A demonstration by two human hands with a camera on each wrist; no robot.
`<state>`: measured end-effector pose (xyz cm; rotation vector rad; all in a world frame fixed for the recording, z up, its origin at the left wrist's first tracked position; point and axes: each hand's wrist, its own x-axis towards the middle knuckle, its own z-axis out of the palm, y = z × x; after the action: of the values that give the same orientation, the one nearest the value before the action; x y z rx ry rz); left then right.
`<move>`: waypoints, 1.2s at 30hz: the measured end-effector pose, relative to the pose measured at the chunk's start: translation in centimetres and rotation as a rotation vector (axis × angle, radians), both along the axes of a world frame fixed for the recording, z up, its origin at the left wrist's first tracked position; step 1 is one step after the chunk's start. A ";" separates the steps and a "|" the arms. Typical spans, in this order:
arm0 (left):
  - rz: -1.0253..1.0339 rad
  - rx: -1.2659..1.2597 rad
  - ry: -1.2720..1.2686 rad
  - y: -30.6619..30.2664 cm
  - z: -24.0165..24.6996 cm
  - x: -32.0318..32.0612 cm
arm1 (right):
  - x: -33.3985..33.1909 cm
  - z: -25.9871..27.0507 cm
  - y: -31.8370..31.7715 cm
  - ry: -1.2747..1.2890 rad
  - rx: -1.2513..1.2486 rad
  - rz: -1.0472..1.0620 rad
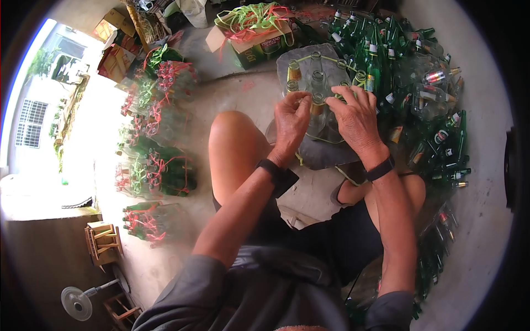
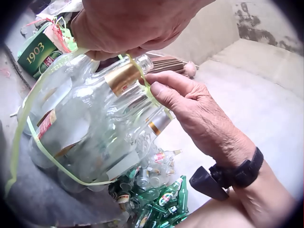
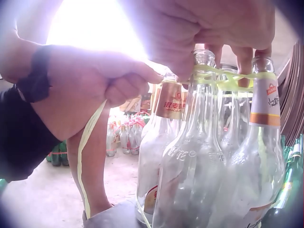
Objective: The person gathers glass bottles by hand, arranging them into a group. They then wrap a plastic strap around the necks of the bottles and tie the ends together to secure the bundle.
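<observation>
A bundle of clear glass bottles (image 3: 190, 156) stands on a dark slab (image 1: 314, 154) before the knees. Yellow-green plastic strap (image 3: 228, 75) runs around the bottle necks, and another band circles the bodies lower down. My left hand (image 1: 291, 124) pinches a length of this strap beside the necks; a loose tail hangs from its fingers in the right wrist view. Over the bottle tops, my right hand (image 1: 356, 121) has thumb and forefinger pinching the strap at a neck. Its other fingers rest on bottle mouths. Some necks carry gold or white labels.
Loose green bottles (image 1: 381, 60) and clear ones (image 1: 436, 94) pile up along the right wall. Tied bottle bundles (image 1: 160, 165) stand in rows at left. A carton (image 1: 259, 47) full of green and red straps sits ahead. A fan (image 1: 77, 303) and wooden stools (image 1: 103, 243) are lower left.
</observation>
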<state>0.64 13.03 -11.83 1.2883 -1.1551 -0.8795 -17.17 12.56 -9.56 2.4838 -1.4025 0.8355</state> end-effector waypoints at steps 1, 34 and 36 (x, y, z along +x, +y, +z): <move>0.016 -0.013 -0.017 0.2 0.2 -0.1 | -0.1 0.1 -0.1 0.004 -0.004 0.003; -0.017 0.400 0.305 -0.8 -2.6 1.6 | 4.1 3.8 -9.4 -0.042 1.084 0.351; -0.010 0.459 0.284 -0.8 -2.7 1.7 | 4.5 4.3 -9.6 0.057 1.143 0.337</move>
<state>2.36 12.21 -14.52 1.4618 -0.7589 -1.3399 -12.69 3.01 -5.28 3.5691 -1.7709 -0.1317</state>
